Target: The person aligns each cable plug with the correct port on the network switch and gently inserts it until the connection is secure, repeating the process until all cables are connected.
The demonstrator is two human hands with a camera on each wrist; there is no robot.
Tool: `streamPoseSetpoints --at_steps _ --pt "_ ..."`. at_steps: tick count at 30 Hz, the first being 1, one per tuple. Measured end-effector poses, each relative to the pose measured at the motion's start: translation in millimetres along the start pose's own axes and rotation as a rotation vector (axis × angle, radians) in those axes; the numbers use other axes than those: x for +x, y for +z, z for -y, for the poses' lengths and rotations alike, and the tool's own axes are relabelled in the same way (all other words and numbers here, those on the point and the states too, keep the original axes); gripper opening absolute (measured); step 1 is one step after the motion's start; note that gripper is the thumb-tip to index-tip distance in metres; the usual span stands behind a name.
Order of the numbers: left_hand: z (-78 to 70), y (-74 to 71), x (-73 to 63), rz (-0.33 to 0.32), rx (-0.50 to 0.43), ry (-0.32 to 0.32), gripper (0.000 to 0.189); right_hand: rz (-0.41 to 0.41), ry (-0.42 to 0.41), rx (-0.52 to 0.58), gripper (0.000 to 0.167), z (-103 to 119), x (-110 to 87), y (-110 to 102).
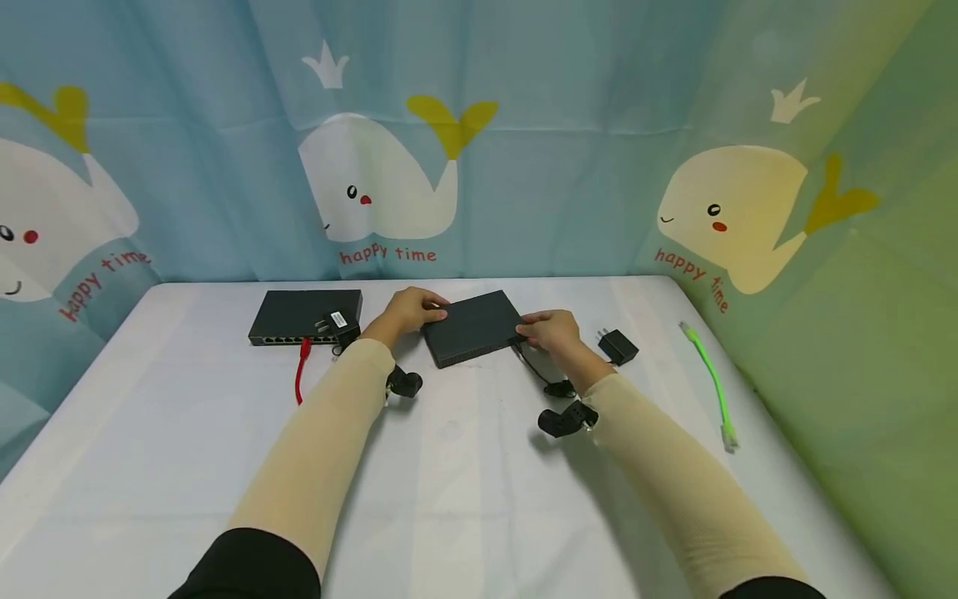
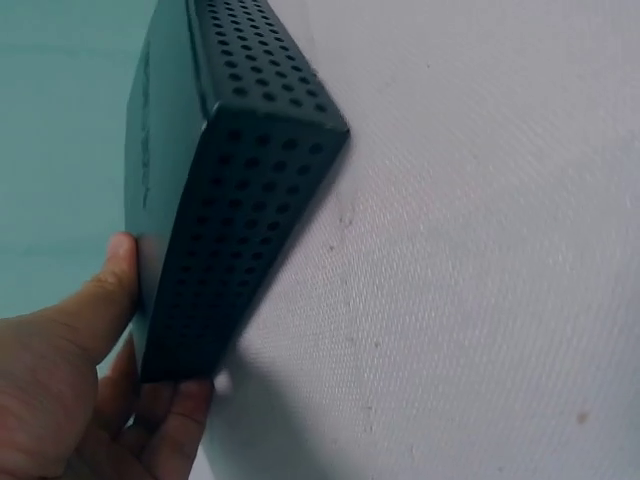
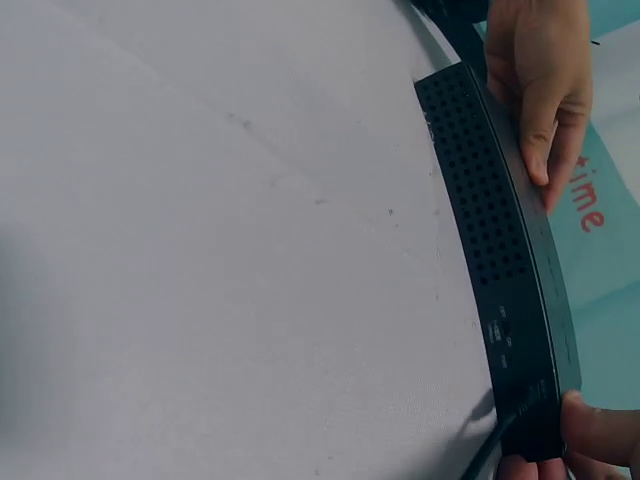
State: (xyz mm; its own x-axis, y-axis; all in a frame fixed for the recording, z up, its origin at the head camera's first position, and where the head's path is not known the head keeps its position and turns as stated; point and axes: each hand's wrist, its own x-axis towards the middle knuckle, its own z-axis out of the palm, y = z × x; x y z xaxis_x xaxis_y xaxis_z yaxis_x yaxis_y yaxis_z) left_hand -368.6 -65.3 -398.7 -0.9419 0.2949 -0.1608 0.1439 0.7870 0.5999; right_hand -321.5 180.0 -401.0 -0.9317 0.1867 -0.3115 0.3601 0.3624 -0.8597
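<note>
A flat black network switch point(image 1: 473, 328) with perforated sides lies turned at an angle between both hands. My left hand point(image 1: 413, 310) grips its left end; in the left wrist view the thumb point(image 2: 118, 265) presses the top face while the other fingers curl underneath. At the opposite end my right hand point(image 1: 552, 331) pinches a corner, thumb above and fingers below, as the right wrist view shows. Beside those fingers a thin black power cord point(image 3: 490, 448) meets the switch. In the left wrist view the switch point(image 2: 240, 210) looks tilted, with a shadow beneath its edge.
A second black switch point(image 1: 303, 312) sits at the back left, with a red network cable point(image 1: 301, 370) in a front port and a power adapter point(image 1: 344, 327) against it. Right of my right hand lie another adapter point(image 1: 619, 347) and a short green network cable point(image 1: 711, 378).
</note>
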Motion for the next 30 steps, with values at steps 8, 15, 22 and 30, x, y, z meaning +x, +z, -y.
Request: streamPoseSetpoints --at_steps 8,15,22,30 --pt "-3.4 3.1 -9.2 0.019 0.008 -0.062 0.042 0.022 0.018 -0.056 0.035 10 15.3 -5" --pt "-10.9 11.6 -20.2 0.033 -0.023 -0.093 0.046 0.067 0.020 -0.086 0.037 16 29.6 -11" --pt "-15.4 21.2 -32.1 0.002 -0.066 -0.138 0.050 0.060 0.001 -0.036 0.037 20 33.1 -7" --pt "-9.9 25.3 -36.5 -0.031 -0.095 -0.181 0.049 -0.069 -0.122 -0.032 0.043 20 8.7 3"
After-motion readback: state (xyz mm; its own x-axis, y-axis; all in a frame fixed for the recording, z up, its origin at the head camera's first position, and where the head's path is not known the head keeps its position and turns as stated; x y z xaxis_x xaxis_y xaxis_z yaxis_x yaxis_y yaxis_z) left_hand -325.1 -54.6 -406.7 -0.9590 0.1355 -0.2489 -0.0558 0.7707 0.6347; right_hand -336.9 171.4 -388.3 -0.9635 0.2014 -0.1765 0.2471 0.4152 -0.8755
